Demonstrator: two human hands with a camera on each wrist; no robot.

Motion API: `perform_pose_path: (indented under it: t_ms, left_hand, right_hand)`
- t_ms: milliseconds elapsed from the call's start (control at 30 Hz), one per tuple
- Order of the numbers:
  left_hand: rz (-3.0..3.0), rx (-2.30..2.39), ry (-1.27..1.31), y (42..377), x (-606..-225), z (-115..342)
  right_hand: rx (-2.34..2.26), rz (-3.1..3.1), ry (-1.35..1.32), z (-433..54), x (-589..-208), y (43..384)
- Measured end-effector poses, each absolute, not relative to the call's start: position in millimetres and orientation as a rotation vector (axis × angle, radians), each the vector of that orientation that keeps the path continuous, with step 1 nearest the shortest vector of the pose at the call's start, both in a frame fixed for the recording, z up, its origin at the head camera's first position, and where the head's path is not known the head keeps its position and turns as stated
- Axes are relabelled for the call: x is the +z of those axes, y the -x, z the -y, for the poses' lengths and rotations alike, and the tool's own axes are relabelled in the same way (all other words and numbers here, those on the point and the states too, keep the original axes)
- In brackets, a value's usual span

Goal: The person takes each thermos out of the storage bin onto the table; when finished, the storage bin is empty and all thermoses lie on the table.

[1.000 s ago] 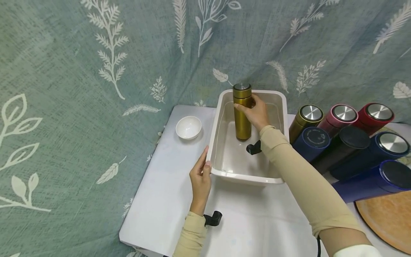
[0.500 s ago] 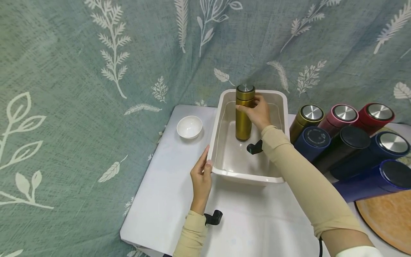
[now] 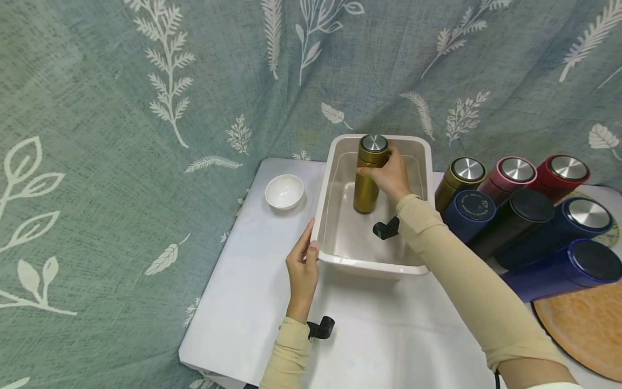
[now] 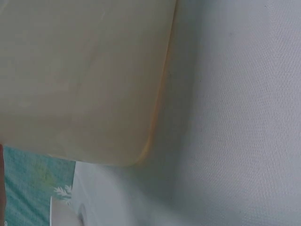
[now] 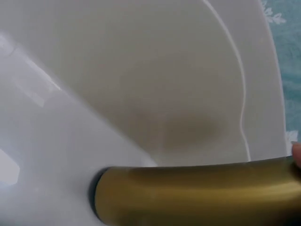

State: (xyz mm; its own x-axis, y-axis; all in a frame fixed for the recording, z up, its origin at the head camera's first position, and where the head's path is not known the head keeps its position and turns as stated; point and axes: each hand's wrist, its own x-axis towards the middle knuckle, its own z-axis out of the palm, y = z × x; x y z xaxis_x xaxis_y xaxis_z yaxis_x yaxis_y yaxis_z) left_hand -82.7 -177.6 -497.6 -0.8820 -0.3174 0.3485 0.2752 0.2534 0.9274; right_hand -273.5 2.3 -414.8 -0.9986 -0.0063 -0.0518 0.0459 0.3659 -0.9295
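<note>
A gold vacuum flask [image 3: 366,186] with a silver-topped lid stands slightly tilted inside the pale rectangular tub [image 3: 371,266]. My right hand [image 3: 391,170] grips it below the lid, thumb on the near side and fingers round the right. In the right wrist view the flask [image 5: 197,195] lies across the bottom of the picture, its dark-rimmed base right at the tub floor. My left hand [image 3: 303,270] holds the tub's front left corner, thumb at the rim and fingers along the outer wall. Its wrist view shows mostly the tub's outer wall [image 4: 84,84].
A white bowl [image 3: 284,192] sits left of the tub on the white table [image 3: 243,302]. Several flasks crowd the right side, among them a gold [image 3: 461,175], a pink [image 3: 510,175] and a blue one [image 3: 559,275]. A round brown board [image 3: 588,329] lies front right, and a patterned curtain [image 3: 218,81] hangs behind.
The top of the gold flask has come toward me and a little to the right with my right hand, while its base stays nearly in place. My left hand keeps its place.
</note>
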Motion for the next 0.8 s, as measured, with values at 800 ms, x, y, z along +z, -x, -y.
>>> perform_pose_path:
  t_ms: [800]
  left_hand:
    - [2.056, -1.672, -0.007, 72, -463, 172]
  right_hand:
    - [-1.51, -2.647, 0.2, -16, -397, 246]
